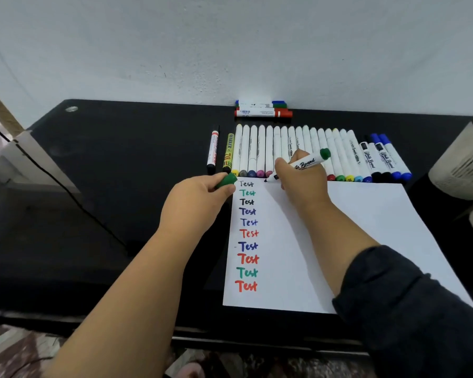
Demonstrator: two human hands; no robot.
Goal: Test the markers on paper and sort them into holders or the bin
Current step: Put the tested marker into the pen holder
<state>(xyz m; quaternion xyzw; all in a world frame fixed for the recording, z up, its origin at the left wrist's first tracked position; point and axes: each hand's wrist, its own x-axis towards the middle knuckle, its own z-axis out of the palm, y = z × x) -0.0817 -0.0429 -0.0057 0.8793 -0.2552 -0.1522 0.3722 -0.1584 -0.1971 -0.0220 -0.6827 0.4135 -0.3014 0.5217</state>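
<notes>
My right hand grips a white whiteboard marker with a green end, its tip touching the top of the white paper to the right of the first "Test". My left hand pinches the green cap at the paper's top left corner. Down the paper's left side runs a column of several "Test" words in black, green, blue and red. Behind the paper lies a row of several white markers with coloured caps.
Three markers lie stacked against the wall at the back. A red-labelled marker and a yellow one lie left of the row. A white cylindrical container stands at the right edge. A cable crosses the black table's left side.
</notes>
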